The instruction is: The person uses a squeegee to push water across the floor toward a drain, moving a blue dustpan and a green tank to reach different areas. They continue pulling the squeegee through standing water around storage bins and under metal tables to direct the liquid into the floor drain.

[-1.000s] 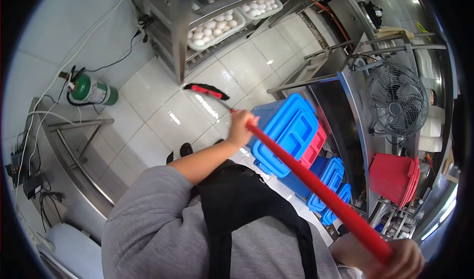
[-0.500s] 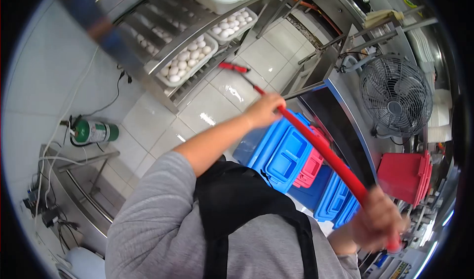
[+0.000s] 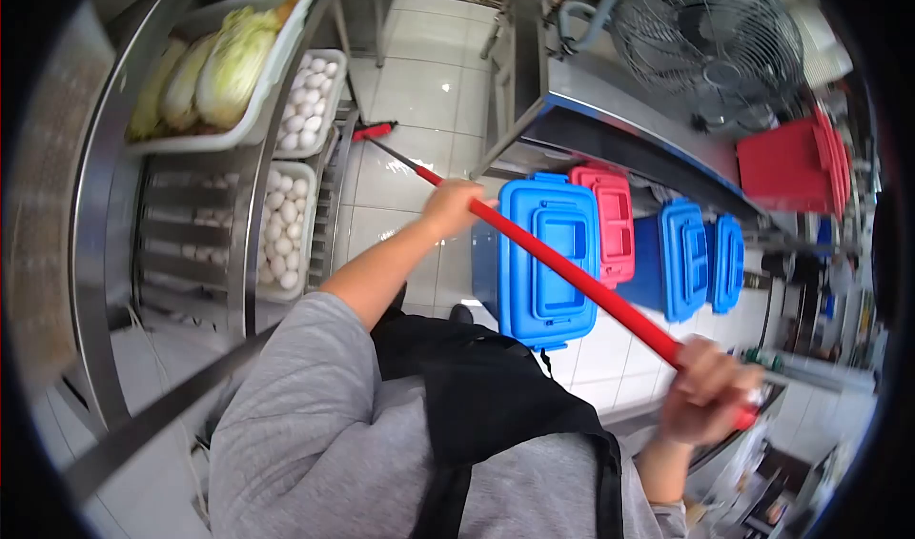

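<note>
A long-handled red floor squeegee slants across the view, its small red and dark head on the tiles by the rack's foot. My left hand is closed around the handle partway down, towards the head. Near the handle's top end, my right hand is wrapped round it, a little blurred. Below the handle, between my hands, a blue lidded bin stands on the floor.
To the left, a metal rack holds trays of eggs and a tray of cabbages. Red and blue bins line the right side under a steel counter, which carries a fan.
My view has turned and moved forward along the rack; the cabbage tray and eggs now show at left. Both hands keep their hold on the squeegee, whose head stays low near the rack.
</note>
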A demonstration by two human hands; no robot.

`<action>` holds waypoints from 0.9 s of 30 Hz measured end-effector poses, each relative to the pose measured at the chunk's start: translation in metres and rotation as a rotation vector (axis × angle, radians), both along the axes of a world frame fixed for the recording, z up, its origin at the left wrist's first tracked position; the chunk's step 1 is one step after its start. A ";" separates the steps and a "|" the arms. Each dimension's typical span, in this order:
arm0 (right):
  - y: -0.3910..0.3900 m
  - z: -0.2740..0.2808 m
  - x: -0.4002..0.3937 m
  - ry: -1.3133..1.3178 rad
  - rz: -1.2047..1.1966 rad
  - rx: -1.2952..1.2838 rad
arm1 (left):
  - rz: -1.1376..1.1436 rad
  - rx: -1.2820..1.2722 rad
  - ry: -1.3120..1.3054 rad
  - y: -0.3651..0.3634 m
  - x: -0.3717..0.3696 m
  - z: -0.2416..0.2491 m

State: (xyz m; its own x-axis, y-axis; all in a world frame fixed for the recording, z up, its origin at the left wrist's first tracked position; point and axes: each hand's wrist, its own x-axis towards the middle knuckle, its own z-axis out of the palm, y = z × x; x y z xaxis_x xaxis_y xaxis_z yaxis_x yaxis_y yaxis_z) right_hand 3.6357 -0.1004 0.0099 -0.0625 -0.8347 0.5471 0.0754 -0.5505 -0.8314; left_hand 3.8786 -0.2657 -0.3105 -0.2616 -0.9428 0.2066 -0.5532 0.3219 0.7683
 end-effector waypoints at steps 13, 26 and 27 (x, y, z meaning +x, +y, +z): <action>0.086 0.147 0.045 0.075 -0.004 0.027 | -1.209 0.333 0.068 0.106 -0.082 0.081; -0.057 -0.027 0.096 -0.072 -0.016 -0.182 | -0.295 -0.137 0.010 -0.115 0.037 0.008; -0.068 -0.034 0.099 -0.074 -0.018 -0.186 | -0.297 -0.141 0.008 -0.113 0.041 -0.001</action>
